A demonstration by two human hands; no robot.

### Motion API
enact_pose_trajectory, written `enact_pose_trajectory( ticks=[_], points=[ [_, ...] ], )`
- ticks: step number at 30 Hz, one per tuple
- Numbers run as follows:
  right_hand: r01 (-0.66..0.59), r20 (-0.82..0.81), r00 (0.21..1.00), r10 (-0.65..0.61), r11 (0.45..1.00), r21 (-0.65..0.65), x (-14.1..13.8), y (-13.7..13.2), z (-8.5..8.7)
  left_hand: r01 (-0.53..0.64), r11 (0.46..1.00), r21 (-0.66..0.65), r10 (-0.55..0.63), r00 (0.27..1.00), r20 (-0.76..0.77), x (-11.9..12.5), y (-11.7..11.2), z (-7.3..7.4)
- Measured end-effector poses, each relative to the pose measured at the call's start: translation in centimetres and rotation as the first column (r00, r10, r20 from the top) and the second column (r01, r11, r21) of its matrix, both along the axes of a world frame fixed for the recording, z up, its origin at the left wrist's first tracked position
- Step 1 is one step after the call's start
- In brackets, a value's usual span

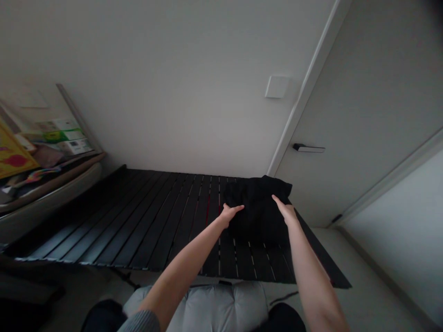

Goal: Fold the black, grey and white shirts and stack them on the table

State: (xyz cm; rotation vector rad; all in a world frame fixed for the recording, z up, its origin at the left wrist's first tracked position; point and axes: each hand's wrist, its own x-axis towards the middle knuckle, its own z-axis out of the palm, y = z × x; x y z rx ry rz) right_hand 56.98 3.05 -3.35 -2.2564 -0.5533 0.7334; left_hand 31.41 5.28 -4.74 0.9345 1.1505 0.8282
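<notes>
"Pale wall straight ahead, with a white door on my right. It has a black lever handle, and a square switch plate sits on the wall beside the door frame."

"And what's in front of you?"

"A long desk made of black slats. Off to its left, a pale ledge carries printed cartons and a yellow card. Just past the desk's near edge, below my arms, there's a grey quilted cushion."

"Where's the thing you're working on?"

"That's the black cloth, lying bunched on the slats toward the right end of the desk. Its far side reaches the back edge, and I can't make out any folds in the dark."

"What are your hands doing?"

"Both are on it, well apart, with the cloth between them. My left grip is at its left side, fingers stretched out and close together, thumb raised. My right grip is at its right edge, fingers extended toward the far corner."

"Wide or narrow? Are you pinching it?"

"Neither grip looks wide. From up here, I can't tell whether either one is pinching the cloth or only resting on it."
</notes>
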Motion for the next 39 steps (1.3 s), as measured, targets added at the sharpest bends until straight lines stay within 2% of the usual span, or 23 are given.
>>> enact_pose_trajectory(
  ticks=[3,6,9,13,15,17,19,21,23,25,27,28,30,32,34,35,36,37,39],
  points=[
    [-0.035,-0.204,0.976,0.073,0.982,0.184,-0.7,-0.4,-0.3,0.005,1.000,0.015,-0.006,0.999,0.049,-0.3,0.4,0.8],
    [-0.030,-0.257,0.959,0.120,0.944,0.329,-3.0,-0.2,-0.4,-0.037,0.995,0.090,0.029,0.996,0.083,-2.3,0.9,2.1],
    [-0.035,-0.220,0.965,0.144,0.899,0.436,-6.9,1.0,-0.1,-0.127,0.961,0.246,0.119,0.992,0.049,-5.9,1.3,4.1],
    [-0.071,-0.183,0.957,0.225,0.793,0.605,-12.9,3.0,1.1,-0.137,0.826,0.547,0.224,0.970,-0.096,-11.8,1.4,6.8],
    [-0.097,-0.157,0.954,0.257,0.755,0.649,-15.8,3.5,2.1,-0.134,0.802,0.582,0.269,0.951,-0.151,-14.6,1.4,7.7],
    [-0.130,-0.119,0.950,0.289,0.712,0.691,-18.5,3.7,3.3,-0.165,0.817,0.553,0.330,0.920,-0.213,-17.4,1.5,8.0],
    [-0.180,-0.070,0.935,0.348,0.635,0.751,-21.3,3.6,4.6,-0.207,0.845,0.493,0.373,0.889,-0.265,-20.0,1.5,7.7],
    [-0.244,0.001,0.904,0.427,0.516,0.821,-24.3,3.6,5.8,-0.244,0.860,0.448,0.394,0.876,-0.278,-22.5,1.4,7.0],
    [-0.289,0.057,0.868,0.494,0.407,0.867,-27.6,3.9,6.8,-0.279,0.850,0.447,0.425,0.865,-0.268,-24.8,1.0,6.4],
    [-0.279,0.034,0.822,0.568,0.351,0.894,-31.1,4.5,7.3,-0.326,0.811,0.486,0.496,0.824,-0.275,-27.0,0.4,6.5],
    [-0.228,-0.046,0.760,0.648,0.333,0.915,-34.9,5.3,7.4,-0.412,0.741,0.530,0.620,0.724,-0.304,-29.2,-0.1,7.3],
    [-0.207,-0.089,0.718,0.691,0.334,0.919,-36.8,5.8,7.3,-0.465,0.690,0.555,0.692,0.647,-0.319,-30.3,-0.3,8.0],
    [-0.192,-0.192,0.618,0.762,0.383,0.903,-40.8,6.7,7.2,-0.538,0.551,0.638,0.827,0.455,-0.330,-32.5,-0.5,9.4],
    [-0.248,-0.224,0.543,0.810,0.409,0.878,-44.4,7.7,7.1,-0.509,0.390,0.767,0.919,0.269,-0.289,-34.4,-0.5,10.6],
    [-0.380,-0.138,0.527,0.838,0.378,0.844,-47.3,8.7,7.3,-0.391,0.278,0.877,0.960,0.148,-0.238,-35.7,-0.3,11.2],
    [-0.487,-0.056,0.542,0.839,0.367,0.793,-48.3,9.1,7.4,-0.323,0.259,0.910,0.965,0.117,-0.233,-36.0,-0.2,11.3],
    [-0.601,0.036,0.561,0.827,0.376,0.706,-49.1,9.5,7.5,-0.254,0.271,0.928,0.962,0.104,-0.253,-36.2,-0.2,11.2],
    [-0.696,0.123,0.575,0.809,0.405,0.593,-49.5,9.8,7.5,-0.186,0.313,0.931,0.949,0.107,-0.297,-36.1,-0.1,10.9],
    [-0.785,0.238,0.598,0.765,0.500,0.365,-49.4,10.2,7.1,-0.060,0.454,0.889,0.885,0.148,-0.442,-35.7,0.0,10.1]
  ],
)
